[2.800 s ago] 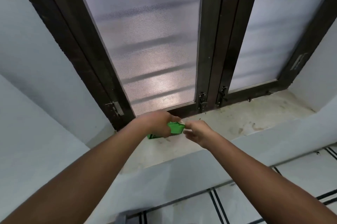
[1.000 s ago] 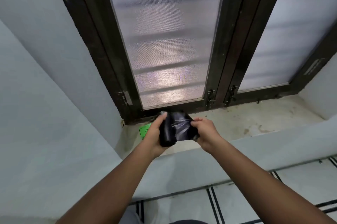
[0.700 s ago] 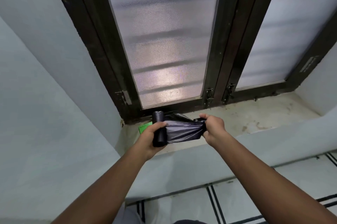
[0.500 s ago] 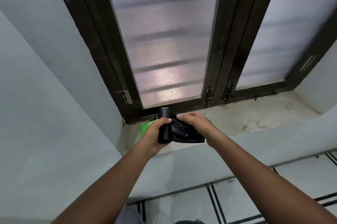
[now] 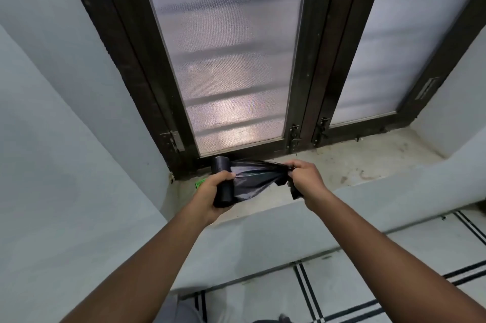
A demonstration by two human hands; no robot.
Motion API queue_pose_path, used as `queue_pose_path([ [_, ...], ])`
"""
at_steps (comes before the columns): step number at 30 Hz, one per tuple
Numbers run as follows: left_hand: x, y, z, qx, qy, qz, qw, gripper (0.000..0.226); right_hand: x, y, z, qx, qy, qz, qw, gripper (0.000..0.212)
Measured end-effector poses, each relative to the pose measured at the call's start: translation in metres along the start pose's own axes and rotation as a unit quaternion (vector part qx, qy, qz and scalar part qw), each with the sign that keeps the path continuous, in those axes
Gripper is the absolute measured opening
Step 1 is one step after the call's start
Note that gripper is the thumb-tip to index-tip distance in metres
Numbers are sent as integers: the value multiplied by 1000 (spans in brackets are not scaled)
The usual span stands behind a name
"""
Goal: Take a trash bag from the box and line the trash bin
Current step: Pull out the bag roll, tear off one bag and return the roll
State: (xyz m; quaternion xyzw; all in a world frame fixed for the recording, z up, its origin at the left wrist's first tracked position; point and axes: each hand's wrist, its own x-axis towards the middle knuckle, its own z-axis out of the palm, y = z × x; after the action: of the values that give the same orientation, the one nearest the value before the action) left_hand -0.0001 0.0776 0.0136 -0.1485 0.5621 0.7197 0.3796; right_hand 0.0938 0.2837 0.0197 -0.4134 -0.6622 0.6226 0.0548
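Frosted glass panes in a dark window frame (image 5: 168,64) stood above a stained concrete sill (image 5: 368,164), with pale walls on either side and striped floor tiles (image 5: 394,283) below. Over the sill's left part, the left hand (image 5: 213,191) was wrapped around a black roll of trash bags (image 5: 223,185), held upright with its fingers (image 5: 226,176) curled shut about the roll's middle. From the roll, a sheet of black trash bag (image 5: 256,178) stretched rightward to the right hand (image 5: 305,178), whose fingers were pinched closed on the bunched end of the plastic. Behind the left hand, a corner of the green box (image 5: 200,183) showed on the sill, mostly hidden. No trash bin was in view.
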Motion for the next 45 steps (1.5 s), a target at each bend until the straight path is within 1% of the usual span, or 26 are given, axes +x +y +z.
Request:
queue_pose_path([
  [1,-1,0,2,6,-1,2,1000,56,-1,-2,1,-1,5,2,1000,54],
  [2,0,-1,4,16,0,6,1000,55,-4,-5,2,7,-2,6,1000,54],
  [4,-2,-2,11,30,-7,12,999,51,-14,-13,9,-1,-19,11,1000,32],
  [5,-3,-2,14,33,-16,13,999,49,-18,-16,12,-21,-30,-5,999,25],
  [8,-4,-3,20,48,-45,19,998,41,-25,-20,20,-105,-74,-51,990,53],
  [10,-5,-2,23,49,-54,24,997,39,-27,-19,25,-136,-94,-44,985,62],
  [11,-4,-2,23,48,-54,24,997,37,-24,-17,27,-124,-103,-34,986,58],
  [13,-6,-1,23,42,-53,17,998,33,-19,-15,29,-70,-106,-24,992,33],
  [15,-5,0,19,22,-64,2,998,40,-16,-13,25,-17,-101,-27,994,6],
  [16,-4,0,18,13,-67,-4,998,43,-17,-14,22,-6,-94,-27,995,4],
  [20,-5,2,14,-5,-72,-5,997,55,-17,-13,11,-24,-40,-44,998,24],
  [23,-7,1,13,4,-75,-4,997,46,-18,-17,6,-22,-15,-42,999,50],
  [24,-6,1,12,10,-72,-5,997,46,-19,-19,4,-25,-4,-40,999,52],
  [26,-6,0,13,11,-63,-2,998,53,-25,-23,1,-28,17,-26,999,48],
  [27,-7,-1,15,9,-62,3,998,55,-27,-25,0,-32,24,-21,999,41],
  [29,-10,-1,19,13,-61,13,998,66,-32,-25,2,-60,21,-30,998,16],
  [30,-10,-2,21,16,-64,20,998,74,-34,-25,3,-80,8,-43,996,8],
  [31,-10,-3,23,15,-65,26,997,78,-35,-24,4,-100,-8,-54,994,22],
  [32,-10,-3,25,17,-64,29,997,76,-38,-24,5,-119,-20,-60,991,35],
  [33,-10,-3,26,19,-63,29,997,71,-38,-24,6,-138,-22,-69,988,40],
  [35,-12,-2,27,14,-66,29,997,63,-41,-24,8,-179,-29,-84,980,38],
  [36,-11,-2,27,9,-67,28,997,60,-40,-23,8,-186,-26,-83,979,33],
  [39,-13,-1,24,4,-76,18,997,56,-39,-22,9,-150,-14,-84,985,18],
  [42,-15,-2,23,9,-82,17,996,47,-37,-22,7,-146,0,-99,984,18],
  [44,-16,-3,22,10,-87,21,996,34,-35,-22,6,-157,-9,-101,982,18],
  [45,-16,-3,21,8,-90,21,996,29,-34,-21,7,-159,-16,-103,982,26],
])
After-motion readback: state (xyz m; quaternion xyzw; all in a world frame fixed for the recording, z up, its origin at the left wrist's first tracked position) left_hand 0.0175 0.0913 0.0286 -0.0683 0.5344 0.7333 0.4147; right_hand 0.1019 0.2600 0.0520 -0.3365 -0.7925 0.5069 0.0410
